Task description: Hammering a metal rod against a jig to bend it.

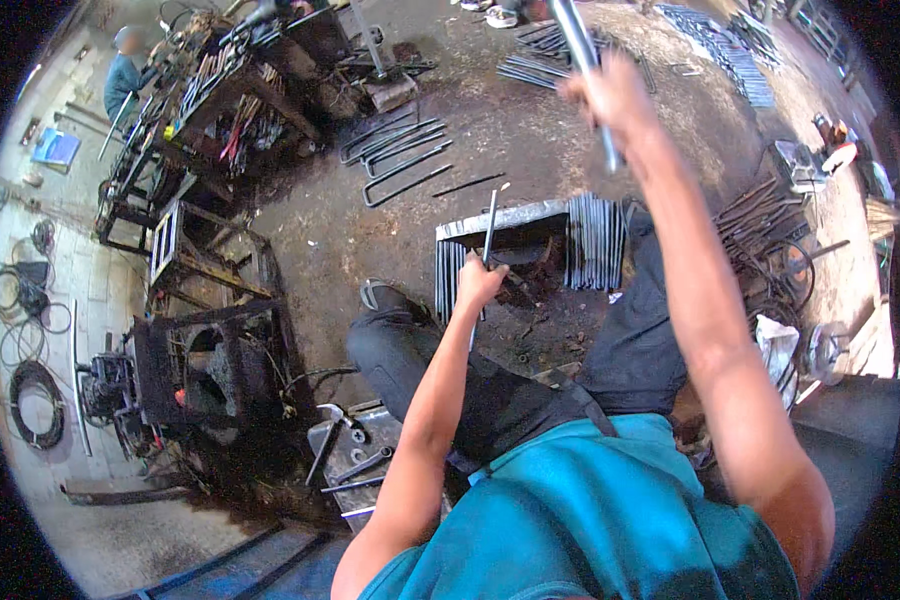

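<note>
We hold a thin metal rod [491, 222] in our left grip [482, 280], the fingers closed around it; the rod stands nearly upright, with one end rising above the fist and the other showing below it. The rod is in front of a low metal stand [515, 214] with a pale top edge, between our bent knees; we cannot tell whether the two touch.

Our right grip [615, 97] is raised at upper right, well apart from the left, closed around a thick, shiny metal bar [577, 35]. One end of the bar juts out under the fist, and the other runs out of view.

At the stand's left side we see a row of straight rods [450, 272], and at its right side a wider row of grey rods [595, 245]. Beyond the stand, several U-shaped rods [410, 187] lie on the floor [315, 235]. Beside our left thigh, a low counter [378, 428] carries a hammer [327, 445] and a wrench [365, 466]. Rusty rods [760, 220] lie heaped to our right. Far off at upper left, a person [123, 85] stands near a cluttered counter.
</note>
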`<state>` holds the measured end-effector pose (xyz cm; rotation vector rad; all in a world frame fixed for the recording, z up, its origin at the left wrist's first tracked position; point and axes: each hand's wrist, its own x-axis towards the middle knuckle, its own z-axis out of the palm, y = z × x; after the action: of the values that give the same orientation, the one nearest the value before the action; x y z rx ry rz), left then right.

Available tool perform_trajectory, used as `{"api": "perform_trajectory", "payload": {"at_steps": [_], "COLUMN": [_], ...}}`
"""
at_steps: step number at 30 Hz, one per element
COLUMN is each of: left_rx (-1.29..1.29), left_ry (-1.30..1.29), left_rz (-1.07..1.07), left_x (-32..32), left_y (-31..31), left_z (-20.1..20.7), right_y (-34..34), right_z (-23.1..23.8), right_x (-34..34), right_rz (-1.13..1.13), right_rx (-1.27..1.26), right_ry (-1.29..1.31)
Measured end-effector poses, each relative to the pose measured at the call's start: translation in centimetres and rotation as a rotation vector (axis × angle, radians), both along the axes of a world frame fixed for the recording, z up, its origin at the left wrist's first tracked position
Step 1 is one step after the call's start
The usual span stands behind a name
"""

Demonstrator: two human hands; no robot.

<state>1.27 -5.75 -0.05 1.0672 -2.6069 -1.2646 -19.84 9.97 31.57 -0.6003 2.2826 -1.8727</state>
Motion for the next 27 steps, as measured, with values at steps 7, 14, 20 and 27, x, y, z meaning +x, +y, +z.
{"api": "perform_trajectory", "payload": {"at_steps": [7, 14, 20, 27], "left_rx": [0.486, 0.525, 0.382, 0.538], "left_ry": [-0.118, -0.062, -0.035, -0.150], "left_rz": [0.106, 0.122, 0.073, 0.228], "left_x": [-2.9, -2.1, -1.5, 2.6], "left_y": [3.6, 4.1, 4.2, 3.6], "left_z": [-0.1, -1.4, -3.3, 0.1], "right_y": [1.1, -1.8, 0.1, -1.6], "right_z": [12.2, 1.6, -20.6, -13.7], "right_x": [0.1, 0.7, 5.9, 6.0], "right_rz": [0.109, 0.121, 0.147, 0.109], "right_rx": [0.018, 0.147, 0.530, 0.574], "right_ry": [0.453, 0.937, 0.045, 0.049]}}
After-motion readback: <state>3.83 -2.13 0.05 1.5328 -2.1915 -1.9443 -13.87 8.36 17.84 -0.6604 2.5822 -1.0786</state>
